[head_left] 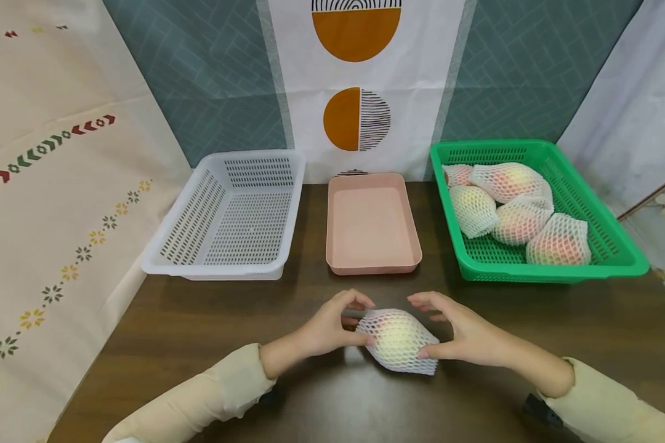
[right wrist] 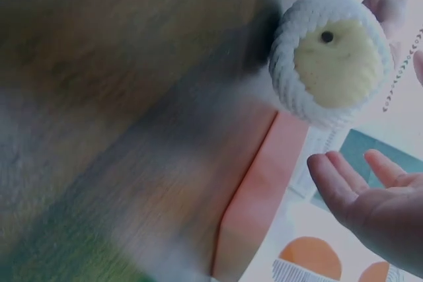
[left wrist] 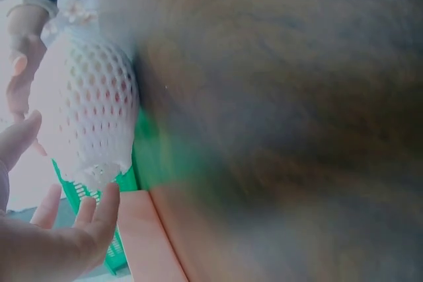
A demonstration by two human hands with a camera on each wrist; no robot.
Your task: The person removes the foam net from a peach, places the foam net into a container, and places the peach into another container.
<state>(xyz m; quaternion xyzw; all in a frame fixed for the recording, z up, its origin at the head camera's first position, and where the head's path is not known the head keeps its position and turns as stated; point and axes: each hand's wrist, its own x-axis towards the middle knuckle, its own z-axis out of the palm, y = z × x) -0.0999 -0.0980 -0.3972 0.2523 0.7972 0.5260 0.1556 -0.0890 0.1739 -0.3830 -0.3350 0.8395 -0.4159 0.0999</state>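
Observation:
A pale yellow fruit (head_left: 397,339) in a white foam net sleeve lies on the dark wooden table, between both hands. My left hand (head_left: 332,323) curves loosely about its left end, with the thumb at the net. On the opposite side, my right hand (head_left: 468,332) has its thumb by the sleeve's right end and its fingers spread apart from the fruit. In the right wrist view the sleeve's open end bares the fruit's skin (right wrist: 337,70) with a small dark spot. Reddish patches show through the netting (left wrist: 102,90) in the left wrist view.
A green basket (head_left: 537,271) at the back right holds several net-wrapped fruits (head_left: 518,218). A shallow pink tray (head_left: 371,224) stands at the back centre, with a white basket (head_left: 213,269) to its left. Cloth curtains line the back and sides.

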